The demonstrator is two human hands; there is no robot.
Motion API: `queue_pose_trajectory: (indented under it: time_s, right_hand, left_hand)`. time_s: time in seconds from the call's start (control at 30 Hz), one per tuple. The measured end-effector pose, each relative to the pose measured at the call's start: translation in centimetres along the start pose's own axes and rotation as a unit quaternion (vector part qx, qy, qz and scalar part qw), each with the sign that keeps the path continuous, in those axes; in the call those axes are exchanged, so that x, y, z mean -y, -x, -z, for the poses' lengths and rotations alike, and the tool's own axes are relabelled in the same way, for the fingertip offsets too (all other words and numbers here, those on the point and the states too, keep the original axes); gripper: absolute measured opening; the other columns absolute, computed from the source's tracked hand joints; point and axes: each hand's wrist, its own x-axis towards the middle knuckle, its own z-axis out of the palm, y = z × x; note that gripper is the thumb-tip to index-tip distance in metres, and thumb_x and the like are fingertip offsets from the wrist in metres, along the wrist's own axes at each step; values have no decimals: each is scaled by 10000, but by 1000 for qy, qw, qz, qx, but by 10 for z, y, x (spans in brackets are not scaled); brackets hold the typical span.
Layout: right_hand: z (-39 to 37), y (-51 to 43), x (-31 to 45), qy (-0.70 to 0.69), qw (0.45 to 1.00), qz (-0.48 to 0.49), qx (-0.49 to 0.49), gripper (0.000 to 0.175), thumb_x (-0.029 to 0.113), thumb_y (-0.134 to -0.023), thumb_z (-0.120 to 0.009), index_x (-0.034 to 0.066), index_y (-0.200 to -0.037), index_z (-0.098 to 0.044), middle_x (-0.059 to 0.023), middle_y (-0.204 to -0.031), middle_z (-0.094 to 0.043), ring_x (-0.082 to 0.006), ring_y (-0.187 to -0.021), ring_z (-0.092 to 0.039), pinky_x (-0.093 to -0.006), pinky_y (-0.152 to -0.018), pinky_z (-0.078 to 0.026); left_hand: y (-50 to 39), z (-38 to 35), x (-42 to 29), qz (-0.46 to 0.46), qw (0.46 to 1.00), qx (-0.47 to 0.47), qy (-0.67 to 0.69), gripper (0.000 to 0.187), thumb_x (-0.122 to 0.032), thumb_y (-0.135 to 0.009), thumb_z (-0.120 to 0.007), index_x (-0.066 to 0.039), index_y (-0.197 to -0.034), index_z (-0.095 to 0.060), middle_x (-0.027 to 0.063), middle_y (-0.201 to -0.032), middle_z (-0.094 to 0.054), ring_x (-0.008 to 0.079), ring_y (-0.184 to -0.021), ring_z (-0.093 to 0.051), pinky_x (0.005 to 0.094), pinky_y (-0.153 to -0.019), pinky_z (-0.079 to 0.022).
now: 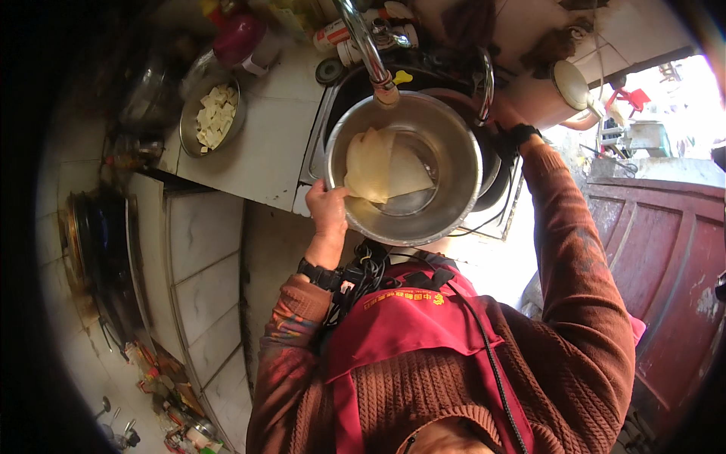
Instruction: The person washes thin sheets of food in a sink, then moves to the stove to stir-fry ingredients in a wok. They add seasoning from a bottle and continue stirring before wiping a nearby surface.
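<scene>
A steel basin (408,227) rests over the sink under the chrome faucet (366,48). Inside it lie folded pale yellow food sheets (368,164), which look like bean curd sheets. My left hand (328,210) grips the basin's near left rim, thumb on top. Beyond the basin's right side is my right hand (509,116), close to a pinkish pitcher (539,99) and a curved chrome pipe (486,85). Its fingers are blurred into shadow, so their hold is unclear. Part of the dark sink (351,85) shows around the basin.
To the left, a metal bowl (238,127) of white cut chunks stands on the tiled counter (266,136). Bottles (340,34) lie behind the sink. A dark round stove (99,249) is at far left; a red wooden door (658,272) is at right.
</scene>
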Motion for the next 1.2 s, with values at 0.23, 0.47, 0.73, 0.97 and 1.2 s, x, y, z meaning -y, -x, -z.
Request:
queue_pose_trajectory:
  time_s: [0.23, 0.47, 0.73, 0.97, 1.2]
  right_hand:
    - [-6, -46, -36, -23, 997, 65, 33, 116, 161, -789, -550, 53, -753, -574, -64, -663, -557, -169, -569, -525, -304, -489, -431]
    - [11, -34, -11, 476, 875, 79, -35, 220, 100, -809, -431, 14, -866, -626, -210, -859, -617, -338, -833, -613, -398, -714, -505]
    - [11, 34, 35, 168, 965, 80, -184, 194, 128, -826, -472, -5, -758, -596, -171, -741, -615, -295, -602, -593, -407, -527, -472]
    - [-30, 82, 50, -436, 892, -11, 119, 221, 109, -903, -449, 7, -1093, -498, -127, -988, -586, -176, -882, -572, -271, -762, -492]
    - [-38, 62, 44, -264, 936, 144, 185, 239, 202, -889, -510, 14, -1031, -552, -62, -957, -576, -109, -812, -546, -235, -737, -460]
  left_hand:
    - [0, -40, 30, 30, 998, 40, -48, 232, 81, -607, -549, 43, -829, -600, 75, -784, -612, 153, -679, -561, 251, -616, -447]
    - [-7, -55, 42, 66, 995, 61, -47, 249, 81, -607, -539, 43, -844, -601, 83, -797, -618, 160, -683, -573, 256, -627, -459]
    - [-16, -60, 43, 61, 993, 83, -62, 221, 86, -594, -543, 42, -806, -589, 75, -764, -607, 158, -653, -559, 261, -596, -449]
    - [-12, -76, 47, 73, 991, 102, -38, 162, 84, -604, -542, 40, -755, -582, 64, -702, -587, 152, -599, -533, 261, -558, -433]
    - [-15, -85, 53, 56, 992, 108, -18, 167, 79, -608, -541, 48, -765, -589, 78, -713, -592, 157, -589, -531, 267, -545, -433]
